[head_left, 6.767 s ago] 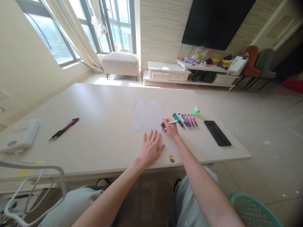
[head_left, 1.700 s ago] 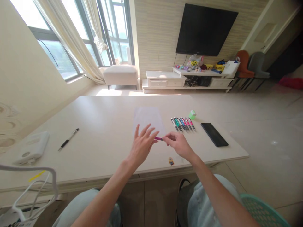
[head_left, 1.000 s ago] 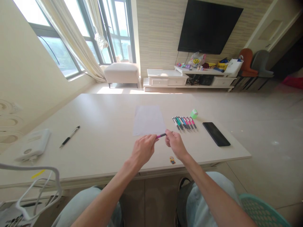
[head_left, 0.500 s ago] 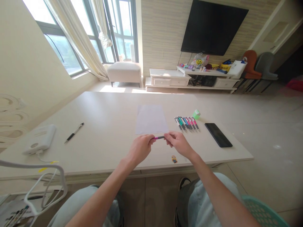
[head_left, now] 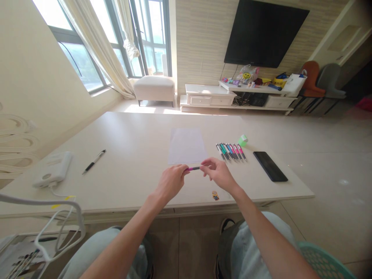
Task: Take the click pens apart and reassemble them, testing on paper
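Over table [head_left: 130, 162] nr. paper [head_left: 187, 145], L hand [head_left: 171, 180] grips pink/blk pen [head_left: 195, 168], one end hidden in fist; R hand [head_left: 220, 175] at dark end, can't tell if pinching. Lettering on yellow pkg [head_left: 280, 83] too small to read.

Plastic bag [head_left: 247, 73], on the white cabinet [head_left: 277, 102] below the television [head_left: 266, 33]: one round yellow smiley face, the only sign plain enough to read; no words or numbers legible anywhere. Yellow box [head_left: 279, 83], same cabinet: dark lettering on the front, too small to make out; television, lower edge: a small pale mark, likewise illegible. White box with cable [head_left: 55, 168], left part of the bench [head_left: 130, 155]: faint printing on top, unreadable.
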{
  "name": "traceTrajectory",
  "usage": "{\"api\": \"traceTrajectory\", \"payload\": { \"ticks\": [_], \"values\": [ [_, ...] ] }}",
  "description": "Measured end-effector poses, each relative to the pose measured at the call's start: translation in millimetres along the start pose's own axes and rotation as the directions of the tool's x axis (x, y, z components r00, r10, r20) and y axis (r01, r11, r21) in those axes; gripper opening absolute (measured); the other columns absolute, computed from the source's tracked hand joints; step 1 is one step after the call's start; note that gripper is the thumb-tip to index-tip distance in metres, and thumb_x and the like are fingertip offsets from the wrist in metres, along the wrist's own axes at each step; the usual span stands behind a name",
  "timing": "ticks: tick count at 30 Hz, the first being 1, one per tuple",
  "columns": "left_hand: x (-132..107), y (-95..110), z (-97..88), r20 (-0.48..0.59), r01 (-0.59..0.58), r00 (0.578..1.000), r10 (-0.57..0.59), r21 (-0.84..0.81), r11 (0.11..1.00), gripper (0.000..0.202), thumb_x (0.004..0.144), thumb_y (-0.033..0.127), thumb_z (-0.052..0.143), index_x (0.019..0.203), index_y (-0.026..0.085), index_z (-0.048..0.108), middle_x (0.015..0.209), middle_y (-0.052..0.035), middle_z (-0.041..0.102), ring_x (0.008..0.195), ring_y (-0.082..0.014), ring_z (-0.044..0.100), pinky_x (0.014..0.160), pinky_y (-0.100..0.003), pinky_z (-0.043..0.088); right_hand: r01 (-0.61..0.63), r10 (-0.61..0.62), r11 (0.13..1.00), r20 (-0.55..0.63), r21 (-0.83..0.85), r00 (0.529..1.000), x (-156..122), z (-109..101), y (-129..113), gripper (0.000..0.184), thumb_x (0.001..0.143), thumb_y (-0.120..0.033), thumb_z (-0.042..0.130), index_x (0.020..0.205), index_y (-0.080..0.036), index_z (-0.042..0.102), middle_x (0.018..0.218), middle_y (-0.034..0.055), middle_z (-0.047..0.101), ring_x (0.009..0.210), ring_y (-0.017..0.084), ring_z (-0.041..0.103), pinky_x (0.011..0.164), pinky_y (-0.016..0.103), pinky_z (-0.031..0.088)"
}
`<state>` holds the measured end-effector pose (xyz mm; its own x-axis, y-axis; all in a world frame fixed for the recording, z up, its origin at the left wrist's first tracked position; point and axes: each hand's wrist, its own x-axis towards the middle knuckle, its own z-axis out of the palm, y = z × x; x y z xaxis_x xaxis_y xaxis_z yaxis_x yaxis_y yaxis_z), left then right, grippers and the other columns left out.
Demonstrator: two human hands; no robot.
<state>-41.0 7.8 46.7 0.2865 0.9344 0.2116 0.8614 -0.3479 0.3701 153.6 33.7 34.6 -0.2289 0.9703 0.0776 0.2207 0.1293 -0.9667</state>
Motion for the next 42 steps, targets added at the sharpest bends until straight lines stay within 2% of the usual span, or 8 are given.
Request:
{"api": "traceTrajectory", "payload": {
  "ticks": [10,19,22,25,29,32,37,42],
  "values": [
    [0,0,1.4,-0.006,0.027,1.000,-0.027,-0.006,1.000,0.023,0.091,0.027,0.042,0.092,0.024,0.065,0.091,-0.0038,0.070,0.083,-0.0188,0.063,0.066,-0.026,0.040,-0.002,0.002,1.000,-0.020,0.019,1.000,2,0,3,0.037,0.072,-0.051,0.062,0.080,-0.014,0.064,0.066,0.0058,0.065,0.052,0.013,0.057,0.042,0.022,0.040],
    [0,-1,2.1,-0.008,0.015,1.000,-0.015,0.015,1.000,0.023,0.092,0.028,0.041,0.091,0.024,0.063,0.091,-0.0037,0.069,0.082,-0.0190,0.063,0.066,-0.027,0.040,-0.004,0.005,1.000,-0.026,0.016,1.000,3,1,5,0.034,0.071,-0.047,0.066,0.083,-0.015,0.064,0.074,0.0064,0.067,0.057,0.014,0.060,0.042,0.022,0.041],
    [0,0,1.6,0.005,0.023,1.000,-0.023,0.007,1.000,0.023,0.091,0.028,0.041,0.092,0.024,0.064,0.091,-0.0039,0.070,0.083,-0.0187,0.063,0.067,-0.027,0.040,-0.006,0.007,1.000,-0.011,0.021,1.000,3,1,5,0.035,0.074,-0.049,0.061,0.079,-0.015,0.064,0.067,0.0052,0.065,0.052,0.013,0.057,0.041,0.022,0.040],
    [0,0,1.4,0.008,0.038,0.999,-0.038,0.004,0.999,0.023,0.091,0.027,0.042,0.091,0.024,0.064,0.091,-0.0038,0.070,0.083,-0.0187,0.063,0.067,-0.026,0.041,0.010,-0.010,1.000,-0.047,0.012,0.999,3,1,5,0.035,0.070,-0.048,0.066,0.082,-0.015,0.064,0.070,0.0056,0.067,0.055,0.014,0.059,0.043,0.023,0.041],
    [0,0,1.6,0.001,0.038,0.999,-0.038,-0.015,0.999,0.023,0.091,0.027,0.042,0.092,0.024,0.064,0.092,-0.0040,0.070,0.084,-0.0191,0.063,0.067,-0.027,0.041,-0.020,0.021,1.000,-0.028,0.024,0.999,3,1,6,0.038,0.074,-0.052,0.060,0.077,-0.015,0.064,0.067,0.0064,0.067,0.050,0.013,0.057,0.041,0.023,0.039],
    [0,0,1.5,0.010,0.034,0.999,-0.033,-0.039,0.999,0.023,0.091,0.027,0.041,0.093,0.024,0.064,0.093,-0.0046,0.070,0.085,-0.0195,0.063,0.068,-0.027,0.042,0.020,-0.020,1.000,-0.096,0.004,0.995,4,0,5,0.033,0.072,-0.048,0.064,0.076,-0.016,0.064,0.065,0.0056,0.066,0.054,0.015,0.059,0.043,0.024,0.041],
    [1,-5,4.7,-0.017,0.031,0.999,-0.034,-0.165,0.986,0.024,0.090,0.023,0.040,0.101,0.025,0.061,0.094,-0.0038,0.070,0.085,-0.0188,0.064,0.070,-0.027,0.043,0.073,-0.059,0.995,-0.184,0.067,0.981,5,-6,1,0.034,0.067,-0.043,0.071,0.086,-0.016,0.063,0.075,0.0074,0.067,0.063,0.019,0.063,0.044,0.024,0.043],
    [3,-6,13.9,0.020,0.045,0.999,-0.040,-0.450,0.892,0.025,0.089,0.022,0.037,0.104,0.021,0.057,0.083,-0.0022,0.068,0.072,-0.0143,0.061,0.070,-0.027,0.045,0.158,-0.110,0.972,-0.254,0.176,0.961,5,-9,-5,0.036,0.068,-0.040,0.072,0.094,-0.017,0.060,0.079,0.0060,0.066,0.064,0.017,0.062,0.047,0.025,0.044]
  ]
}}
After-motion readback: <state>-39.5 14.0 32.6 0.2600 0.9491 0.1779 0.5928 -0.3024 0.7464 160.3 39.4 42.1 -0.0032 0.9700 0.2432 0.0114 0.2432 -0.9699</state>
